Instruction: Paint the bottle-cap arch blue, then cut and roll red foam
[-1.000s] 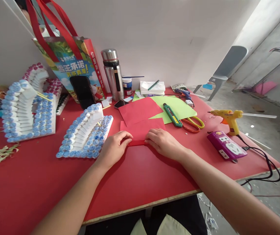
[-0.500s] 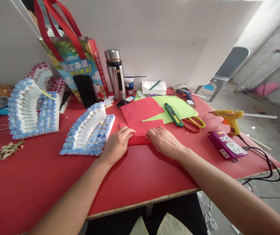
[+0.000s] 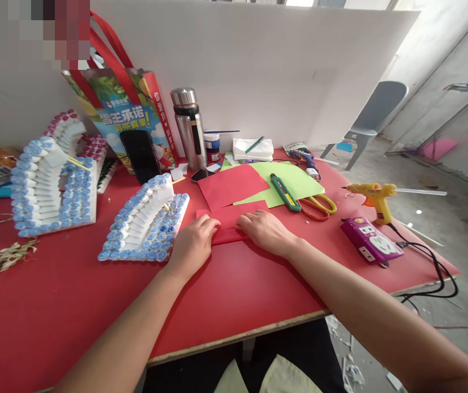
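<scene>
Between the left hand (image 3: 195, 238) and right hand (image 3: 262, 229) lies the red paper sheet (image 3: 228, 214); both grip its folded near edge, fingers drawn in narrow. A clean crease probably needs even pressure from both, edge kept straight. A second red sheet (image 3: 233, 186) crowds in just beyond them; the blue-studded fan-shaped model (image 3: 119, 232) hems in the left hand. Beyond the right lie a green utility knife (image 3: 285, 192) and scissors (image 3: 313, 209).
</scene>
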Motion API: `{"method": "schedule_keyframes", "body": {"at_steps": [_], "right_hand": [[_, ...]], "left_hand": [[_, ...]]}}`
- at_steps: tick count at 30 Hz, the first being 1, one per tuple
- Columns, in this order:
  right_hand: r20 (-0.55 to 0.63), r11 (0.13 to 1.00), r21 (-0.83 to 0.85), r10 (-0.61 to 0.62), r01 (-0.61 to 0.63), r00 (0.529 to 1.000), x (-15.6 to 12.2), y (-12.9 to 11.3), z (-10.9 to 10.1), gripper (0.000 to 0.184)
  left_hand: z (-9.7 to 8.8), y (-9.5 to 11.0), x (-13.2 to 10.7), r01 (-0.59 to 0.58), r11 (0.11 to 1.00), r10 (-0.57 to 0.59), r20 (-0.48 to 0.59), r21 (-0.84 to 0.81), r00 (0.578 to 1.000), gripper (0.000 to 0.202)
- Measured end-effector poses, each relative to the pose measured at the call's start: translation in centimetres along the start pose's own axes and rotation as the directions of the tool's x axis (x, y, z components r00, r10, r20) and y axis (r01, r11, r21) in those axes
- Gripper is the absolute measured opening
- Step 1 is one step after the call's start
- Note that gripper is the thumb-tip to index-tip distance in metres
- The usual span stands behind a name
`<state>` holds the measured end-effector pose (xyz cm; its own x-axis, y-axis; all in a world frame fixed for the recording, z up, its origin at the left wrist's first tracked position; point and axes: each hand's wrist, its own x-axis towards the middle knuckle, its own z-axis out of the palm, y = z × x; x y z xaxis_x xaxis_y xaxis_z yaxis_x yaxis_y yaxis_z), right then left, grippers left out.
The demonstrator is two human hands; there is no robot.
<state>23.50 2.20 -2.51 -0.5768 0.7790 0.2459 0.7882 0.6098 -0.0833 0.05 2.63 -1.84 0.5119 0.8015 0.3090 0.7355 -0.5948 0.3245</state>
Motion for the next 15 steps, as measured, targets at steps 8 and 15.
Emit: {"method": "schedule_keyframes", "body": {"at_steps": [8,15], "right_hand": [[0.035,0.997,-0.013,0.071,-0.071,0.997,0.04,-0.67,-0.6,0.026],[0.044,0.996,-0.026,0.092,-0.091,0.995,0.06,-0.93,-0.48,0.022]], "left_hand": [[0.33,0.06,0.21,0.033,0.996,-0.03,-0.029,0.078,0.999,0.019],[-0.07,0.26,0.54,0.007,0.98,0.004,-0.057,0.198,0.998,0.022]]}}
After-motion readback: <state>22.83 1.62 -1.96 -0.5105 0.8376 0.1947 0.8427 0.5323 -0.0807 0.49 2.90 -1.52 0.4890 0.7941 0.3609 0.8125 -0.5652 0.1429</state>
